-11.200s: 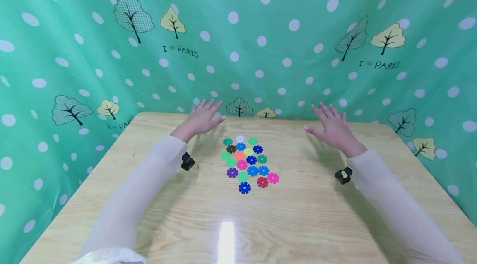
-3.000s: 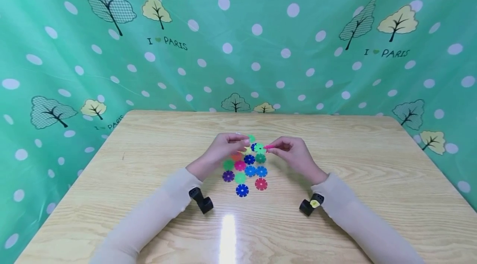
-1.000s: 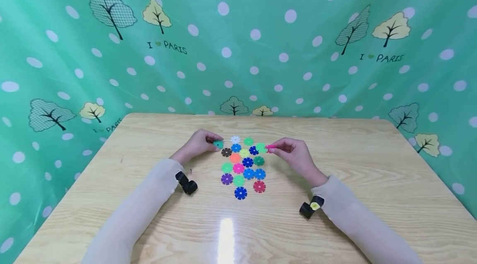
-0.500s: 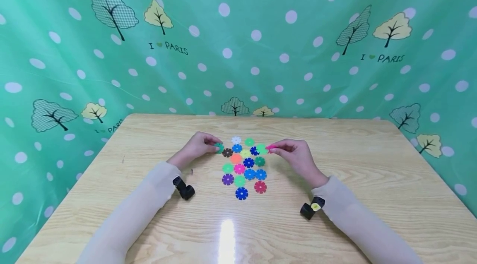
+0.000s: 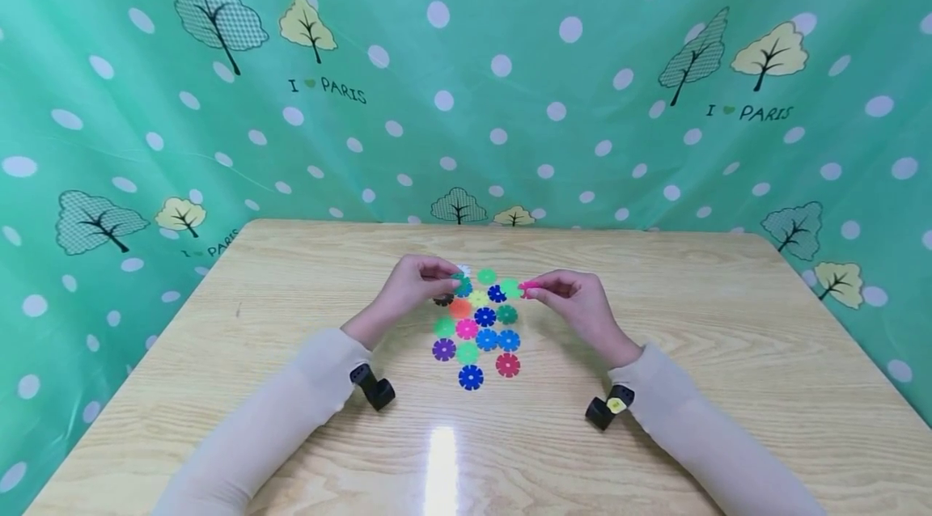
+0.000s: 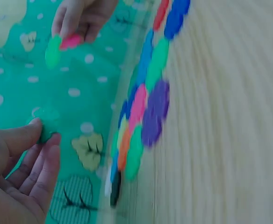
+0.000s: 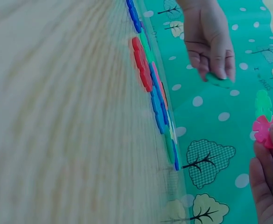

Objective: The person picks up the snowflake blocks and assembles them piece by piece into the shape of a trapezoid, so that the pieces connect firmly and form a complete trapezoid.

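Observation:
My left hand (image 5: 409, 296) pinches a dark green notched plastic disc (image 6: 48, 126) between thumb and fingers, above the loose discs. My right hand (image 5: 578, 302) pinches a pink notched disc (image 7: 263, 130) by its edge. A light green disc (image 7: 263, 103) is joined to the pink one at an angle and points toward the left hand. In the head view the dark green disc overlaps a blue and a white disc lying below it. A gap separates the two hands' pieces.
Several flat snowflake discs lie in a cluster on the wooden table (image 5: 655, 435), among them a purple one (image 5: 444, 349), a red one (image 5: 508, 365) and a dark blue one (image 5: 471, 377). A green dotted curtain (image 5: 408, 79) hangs behind the table.
The pink and light green discs got joined and lifted in the right hand. The left hand took the dark green disc from the cluster's far left and has just moved right with it; the right hand stays put.

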Demonstrator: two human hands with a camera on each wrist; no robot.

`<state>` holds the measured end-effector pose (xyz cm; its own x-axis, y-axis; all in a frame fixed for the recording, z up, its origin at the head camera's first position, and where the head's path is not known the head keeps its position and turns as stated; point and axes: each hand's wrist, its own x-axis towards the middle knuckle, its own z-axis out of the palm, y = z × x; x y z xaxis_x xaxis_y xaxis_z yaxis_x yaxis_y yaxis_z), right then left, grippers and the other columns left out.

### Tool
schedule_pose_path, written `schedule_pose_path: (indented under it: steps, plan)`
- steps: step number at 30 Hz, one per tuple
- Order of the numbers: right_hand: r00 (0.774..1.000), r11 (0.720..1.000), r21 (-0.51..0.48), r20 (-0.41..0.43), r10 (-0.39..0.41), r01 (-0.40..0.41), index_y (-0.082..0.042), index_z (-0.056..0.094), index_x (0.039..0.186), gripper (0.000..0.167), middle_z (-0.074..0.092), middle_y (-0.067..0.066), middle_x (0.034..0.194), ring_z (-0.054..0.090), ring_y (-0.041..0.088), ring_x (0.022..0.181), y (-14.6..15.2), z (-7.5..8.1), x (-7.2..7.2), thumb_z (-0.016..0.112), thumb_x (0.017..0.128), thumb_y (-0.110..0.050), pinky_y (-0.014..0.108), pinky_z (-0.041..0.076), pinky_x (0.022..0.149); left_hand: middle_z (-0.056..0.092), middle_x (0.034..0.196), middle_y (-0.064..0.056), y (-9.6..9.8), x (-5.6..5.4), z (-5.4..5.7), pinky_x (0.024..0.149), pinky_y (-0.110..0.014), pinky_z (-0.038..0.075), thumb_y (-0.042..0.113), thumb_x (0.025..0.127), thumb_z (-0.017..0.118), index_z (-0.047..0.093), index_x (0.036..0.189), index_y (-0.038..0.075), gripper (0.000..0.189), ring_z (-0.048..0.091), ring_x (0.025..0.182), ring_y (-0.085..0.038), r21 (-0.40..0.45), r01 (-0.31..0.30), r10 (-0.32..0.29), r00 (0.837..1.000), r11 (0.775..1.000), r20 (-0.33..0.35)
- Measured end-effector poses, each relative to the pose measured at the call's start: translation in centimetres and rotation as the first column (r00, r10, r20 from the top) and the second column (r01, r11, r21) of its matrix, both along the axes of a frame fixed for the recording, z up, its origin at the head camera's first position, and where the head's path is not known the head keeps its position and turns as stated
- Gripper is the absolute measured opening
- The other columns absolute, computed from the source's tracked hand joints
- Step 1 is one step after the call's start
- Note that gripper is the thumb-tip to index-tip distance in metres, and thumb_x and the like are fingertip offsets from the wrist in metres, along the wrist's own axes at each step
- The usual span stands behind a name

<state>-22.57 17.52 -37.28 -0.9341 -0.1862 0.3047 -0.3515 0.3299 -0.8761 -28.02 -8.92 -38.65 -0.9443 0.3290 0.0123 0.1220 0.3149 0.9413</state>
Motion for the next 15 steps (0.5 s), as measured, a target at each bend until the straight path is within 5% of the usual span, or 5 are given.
schedule_pose_path:
  steps: [5,10,15]
  plan:
    - [1.0,1.0,-0.012,0.007,0.005,-0.005,0.004,0.07,0.095,0.013,0.07,0.018,0.092,0.067,0.021,0.079,0.0,0.0,0.1,0.067,0.085,-0.004,0.02,0.054,0.068,0.069,0.09,-0.009,1.3,1.2,0.2,0.076,-0.045,0.056,0.007,0.084,0.07,0.068,0.105,0.002,0.022,0.065,0.088,-0.036,0.066,0.001,-0.001,1.0,0.998,0.002]
    - [1.0,0.999,-0.03,0.007,0.014,-0.013,0.005,0.07,0.095,0.013,0.07,0.019,0.092,0.066,0.037,0.083,0.0,-0.1,0.1,0.068,0.085,-0.003,0.02,0.054,0.07,0.07,0.091,-0.009,2.3,1.9,0.3,0.075,-0.033,0.057,0.005,0.081,0.072,0.069,0.101,0.002,0.021,0.067,0.083,-0.023,0.089,-0.013,0.016,0.999,0.996,-0.039]
    - [1.0,1.0,-0.017,0.01,0.014,-0.014,0.004,0.07,0.096,0.013,0.071,0.017,0.093,0.067,0.027,0.082,-0.1,0.0,0.1,0.067,0.086,-0.004,0.02,0.054,0.071,0.071,0.09,-0.008,3.0,2.4,0.3,0.07,-0.026,0.056,0.006,0.081,0.073,0.07,0.098,0.003,0.017,0.065,0.078,-0.014,0.077,0.001,0.008,0.994,0.997,-0.108]
